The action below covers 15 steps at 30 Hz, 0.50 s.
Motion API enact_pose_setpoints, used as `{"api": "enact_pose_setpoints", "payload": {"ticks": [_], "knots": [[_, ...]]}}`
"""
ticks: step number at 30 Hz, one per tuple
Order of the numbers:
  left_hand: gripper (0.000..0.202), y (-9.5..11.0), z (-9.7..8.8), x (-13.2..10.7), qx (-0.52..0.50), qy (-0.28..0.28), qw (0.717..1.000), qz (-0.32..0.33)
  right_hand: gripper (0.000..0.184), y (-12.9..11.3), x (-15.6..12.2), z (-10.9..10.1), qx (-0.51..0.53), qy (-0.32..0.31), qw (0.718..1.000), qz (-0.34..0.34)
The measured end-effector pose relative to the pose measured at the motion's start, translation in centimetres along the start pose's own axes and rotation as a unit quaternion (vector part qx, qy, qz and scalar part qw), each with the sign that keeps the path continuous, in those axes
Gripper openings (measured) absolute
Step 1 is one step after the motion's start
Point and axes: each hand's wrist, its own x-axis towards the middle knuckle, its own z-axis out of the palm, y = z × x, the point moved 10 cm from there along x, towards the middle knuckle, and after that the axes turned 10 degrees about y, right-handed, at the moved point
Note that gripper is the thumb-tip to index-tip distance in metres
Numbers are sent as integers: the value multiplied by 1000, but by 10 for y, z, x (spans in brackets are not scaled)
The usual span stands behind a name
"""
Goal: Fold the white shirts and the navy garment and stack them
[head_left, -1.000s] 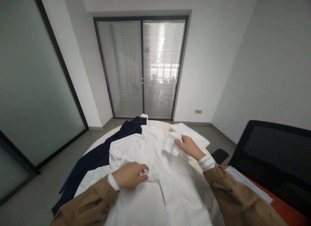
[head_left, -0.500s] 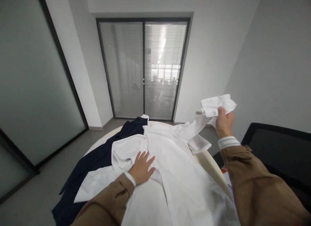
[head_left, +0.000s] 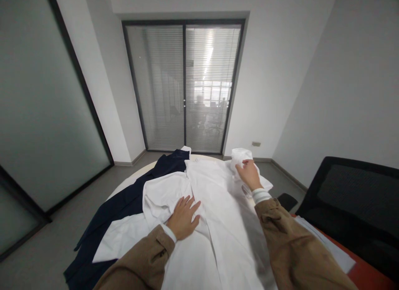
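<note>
A white shirt lies spread over a round pale table, its collar end toward the far edge. My left hand rests flat on the middle of the shirt with fingers spread. At the shirt's right side, my right hand grips the white sleeve, its cuff end bunched above the fingers. Part of the sleeve is hidden behind that hand. A dark navy garment lies on the left, partly under the white cloth.
To the right stands a black mesh chair, with white papers on a red surface before it. Beyond the table are glass doors with blinds and a wall socket. A frosted glass panel rises on the left.
My right hand has moved left and down with the sleeve, from out past the table's right edge to over the shirt's side. My left hand has stayed nearly still.
</note>
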Motion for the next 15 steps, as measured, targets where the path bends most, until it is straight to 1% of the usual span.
{"api": "enact_pose_setpoints", "payload": {"ticks": [1, 2, 4, 6, 7, 8, 10, 12, 13, 14, 15], "knots": [[49, 0, 0, 0, 0, 2, 1000, 0, 45, -16, -14, 7, 14, 3, 1000, -23], [49, 0, 0, 1, 1, 3, 1000, 0, 46, -35, -30, 16, 21, -4, 998, -66], [49, 0, 0, 1, 2, 8, 1000, 2, 47, -69, -70, 38, 31, -40, 989, -143], [48, 1, -3, 1, 0, 17, 1000, 7, 47, -91, -111, 58, 37, -75, 975, -204], [47, 3, -6, 2, -3, 27, 1000, 10, 48, -97, -130, 67, 37, -90, 968, -230], [46, 5, -10, 3, -10, 40, 999, 15, 50, -99, -146, 75, 33, -103, 962, -249], [44, 11, -23, 6, -31, 78, 996, 29, 55, -94, -171, 90, 12, -133, 953, -272], [41, 12, -39, 11, -56, 124, 990, 35, 58, -79, -182, 104, -28, -171, 948, -268], [39, 8, -49, 15, -66, 151, 986, 23, 61, -70, -184, 109, -48, -188, 946, -260], [37, -1, -61, 19, -70, 181, 981, -1, 62, -62, -184, 112, -65, -202, 944, -252], [36, -15, -74, 22, -68, 213, 974, -39, 64, -56, -183, 114, -78, -213, 943, -245]]}}
